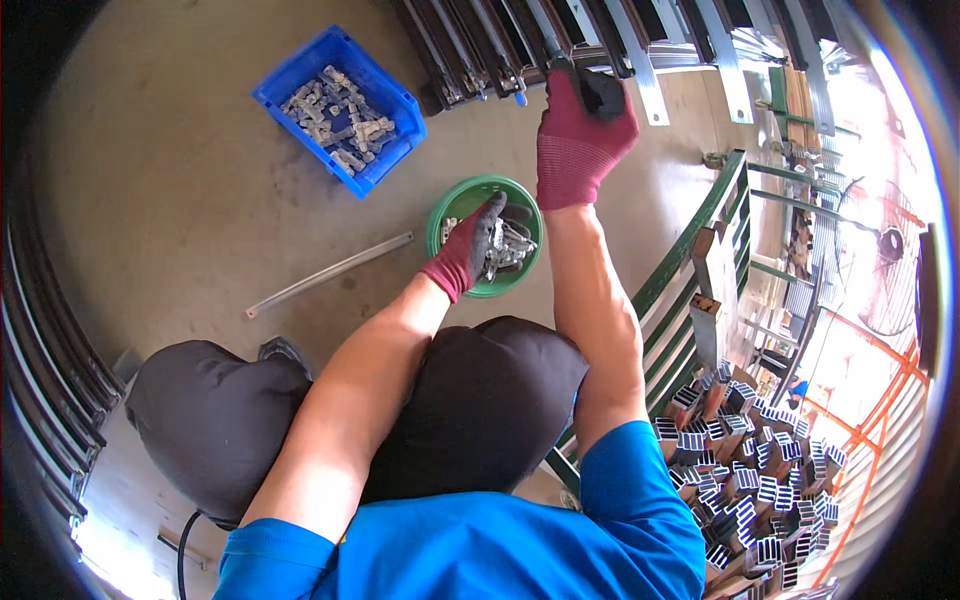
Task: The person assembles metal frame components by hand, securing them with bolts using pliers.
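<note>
Reaching among loose silvery metal fittings (510, 250) inside the round green plastic tub (435, 232), the maroon-gloved left hand (472, 245), like the maroon-gloved right hand (588, 130) at the long dark metal profiles (470, 52), bends fingers whose grasp I cannot tell, many fittings apparently left to use.

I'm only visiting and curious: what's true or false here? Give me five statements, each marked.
1. The left hand is inside the green bucket. True.
2. The blue bin is empty. False: it holds many small pieces.
3. Both hands wear gloves. True.
4. The right hand hangs over the blue bin. False: it is up by the dark profiles.
5. A long, pale strip lies on the floor. True.
</note>
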Tool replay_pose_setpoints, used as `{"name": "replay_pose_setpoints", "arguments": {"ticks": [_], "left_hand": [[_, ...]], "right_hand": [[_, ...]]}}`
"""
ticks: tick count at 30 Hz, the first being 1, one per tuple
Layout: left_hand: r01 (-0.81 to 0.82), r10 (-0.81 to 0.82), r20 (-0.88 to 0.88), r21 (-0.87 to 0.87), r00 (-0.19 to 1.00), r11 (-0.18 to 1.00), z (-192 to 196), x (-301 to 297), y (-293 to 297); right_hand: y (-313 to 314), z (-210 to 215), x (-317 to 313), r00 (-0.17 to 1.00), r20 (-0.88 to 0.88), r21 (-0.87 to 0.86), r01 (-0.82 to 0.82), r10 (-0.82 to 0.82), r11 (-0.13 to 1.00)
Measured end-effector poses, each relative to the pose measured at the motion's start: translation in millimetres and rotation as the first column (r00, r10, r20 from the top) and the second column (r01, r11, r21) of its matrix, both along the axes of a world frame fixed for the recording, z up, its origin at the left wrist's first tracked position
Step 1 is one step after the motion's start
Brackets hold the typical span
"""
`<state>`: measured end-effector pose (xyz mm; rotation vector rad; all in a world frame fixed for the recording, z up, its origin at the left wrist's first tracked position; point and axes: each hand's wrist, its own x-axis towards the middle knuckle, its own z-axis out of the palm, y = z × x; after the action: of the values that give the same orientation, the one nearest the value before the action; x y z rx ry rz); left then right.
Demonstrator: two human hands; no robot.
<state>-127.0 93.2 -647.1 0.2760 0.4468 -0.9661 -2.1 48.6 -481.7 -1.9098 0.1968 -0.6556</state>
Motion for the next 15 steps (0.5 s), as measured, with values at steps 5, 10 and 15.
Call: {"name": "replay_pose_setpoints", "arguments": {"ticks": [5,10,15], "left_hand": [[-0.027,0.028,0.03,-0.026,0.999,0.999,4,-2,-3],[-0.031,0.033,0.038,-0.032,0.999,0.999,-1,2,-3],[-0.085,0.099,0.198,-0.076,0.975,0.993,14,14,-3]], "right_hand": [[13,9,4,0.998,-0.04,0.0,0.053,-0.053,0.999],[1,9,-35,0.998,-0.056,0.102,-0.023,0.029,0.995],[-70,-10,-108,0.864,-0.493,-0.293,-0.274,0.101,0.916]]}}
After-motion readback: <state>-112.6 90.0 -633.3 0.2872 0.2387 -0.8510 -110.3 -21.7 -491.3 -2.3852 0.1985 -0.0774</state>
